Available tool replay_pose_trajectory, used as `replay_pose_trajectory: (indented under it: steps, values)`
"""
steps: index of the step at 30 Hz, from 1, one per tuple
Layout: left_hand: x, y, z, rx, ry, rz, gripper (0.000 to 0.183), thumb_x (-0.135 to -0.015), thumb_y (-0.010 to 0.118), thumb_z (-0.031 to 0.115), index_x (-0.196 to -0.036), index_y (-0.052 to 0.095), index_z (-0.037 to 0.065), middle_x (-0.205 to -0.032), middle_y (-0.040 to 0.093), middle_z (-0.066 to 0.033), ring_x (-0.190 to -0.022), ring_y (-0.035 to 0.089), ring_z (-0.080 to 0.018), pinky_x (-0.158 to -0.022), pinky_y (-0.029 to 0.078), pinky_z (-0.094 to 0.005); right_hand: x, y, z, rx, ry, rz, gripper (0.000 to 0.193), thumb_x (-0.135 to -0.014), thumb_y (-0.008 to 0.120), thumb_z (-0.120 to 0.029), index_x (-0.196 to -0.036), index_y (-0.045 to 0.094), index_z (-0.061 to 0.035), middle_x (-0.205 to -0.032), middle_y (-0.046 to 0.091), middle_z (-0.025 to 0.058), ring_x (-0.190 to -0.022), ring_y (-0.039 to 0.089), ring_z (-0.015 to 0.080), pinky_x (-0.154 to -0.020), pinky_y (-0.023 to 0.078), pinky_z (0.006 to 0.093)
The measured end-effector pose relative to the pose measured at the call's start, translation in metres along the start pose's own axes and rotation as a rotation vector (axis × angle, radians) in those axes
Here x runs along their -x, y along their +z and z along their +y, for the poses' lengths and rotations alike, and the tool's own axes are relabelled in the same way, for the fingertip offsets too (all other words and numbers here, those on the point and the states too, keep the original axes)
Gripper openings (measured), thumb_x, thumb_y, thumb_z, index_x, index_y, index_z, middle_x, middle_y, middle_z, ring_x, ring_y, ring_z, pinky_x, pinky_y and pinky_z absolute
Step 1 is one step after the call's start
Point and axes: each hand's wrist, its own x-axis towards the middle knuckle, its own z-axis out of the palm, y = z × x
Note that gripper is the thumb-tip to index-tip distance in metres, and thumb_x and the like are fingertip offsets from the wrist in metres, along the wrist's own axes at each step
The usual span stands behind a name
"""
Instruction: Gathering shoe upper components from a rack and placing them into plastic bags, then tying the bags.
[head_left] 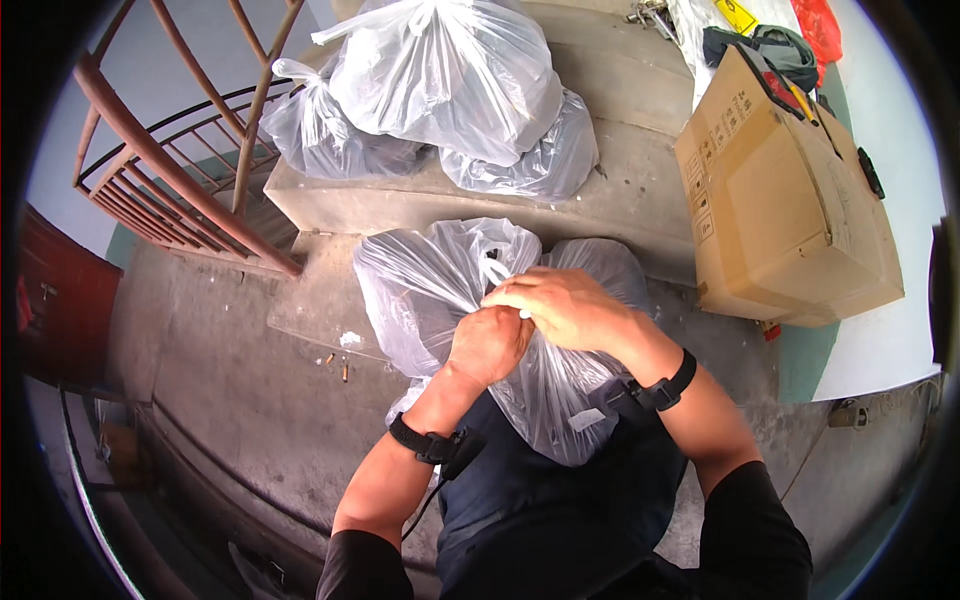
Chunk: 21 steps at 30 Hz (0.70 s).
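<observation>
A full, whitish see-through plastic bag [410, 290] stands in front of my legs, its neck gathered and twisted between my hands. My left hand [490, 342] is closed in a fist around the bag's neck. Right beside it, touching it, my right hand [565, 305] pinches the bag's white top, with a loop of plastic sticking up past the fingers. The bag's contents look pale and cannot be made out. Another filled plastic bag [610, 262] sits close behind on the right, partly hidden by my right hand and arm.
Several more filled plastic bags [440, 85] are piled on the concrete steps [640, 190] ahead. A large taped cardboard box [770, 190] stands at the right, with tools on top. A brown metal railing [170, 170] runs along the left. Cigarette butts [345, 373] lie on the floor.
</observation>
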Motion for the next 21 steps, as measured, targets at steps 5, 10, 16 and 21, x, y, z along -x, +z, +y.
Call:
replay_pose_trajectory:
  steps: [5,10,16,21]
  values:
    - [-0.002,-0.002,0.004,0.331,0.012,0.187,0.029,-0.096,0.056,0.025,-0.087,0.065,-0.001,-0.085,0.066,-0.0229,-0.087,0.066,-0.0397,-0.075,0.053,-0.0455,0.002,-0.017,0.014,0.216,0.056,-0.150,0.021,-0.086,0.057,-0.006,-0.104,0.066,-0.0066,-0.100,0.069,0.0126,-0.101,0.065,0.0332,-0.086,0.052,0.0442]
    - [-0.002,-0.012,-0.007,0.915,-0.431,-0.028,0.036,-0.102,0.054,0.032,-0.087,0.065,0.001,-0.067,0.054,-0.0019,-0.059,0.047,-0.0092,-0.054,0.039,-0.0279,0.011,-0.019,0.005,0.278,0.126,-0.107,0.011,-0.087,0.060,-0.014,-0.083,0.062,-0.0039,-0.083,0.067,0.0138,-0.084,0.067,0.0354,-0.072,0.052,0.0486]
    - [0.003,-0.009,-0.008,1.447,-0.591,-0.108,0.022,-0.099,0.060,0.020,-0.098,0.066,-0.001,-0.065,0.046,0.0048,-0.053,0.035,-0.0045,-0.048,0.027,-0.0225,0.036,0.004,0.001,0.187,0.117,-0.099,0.010,-0.087,0.062,-0.014,-0.082,0.060,-0.0052,-0.073,0.063,0.0131,-0.073,0.065,0.0353,-0.062,0.050,0.0469]
    - [0.001,-0.011,-0.003,1.328,-0.580,-0.088,0.021,-0.092,0.070,0.016,-0.101,0.067,-0.002,-0.068,0.051,0.0046,-0.057,0.042,-0.0032,-0.050,0.031,-0.0217,0.033,0.001,-0.001,0.245,0.347,-0.168,0.019,-0.085,0.061,-0.021,-0.077,0.067,-0.0044,-0.071,0.067,0.0170,-0.070,0.068,0.0372,-0.065,0.054,0.0488]
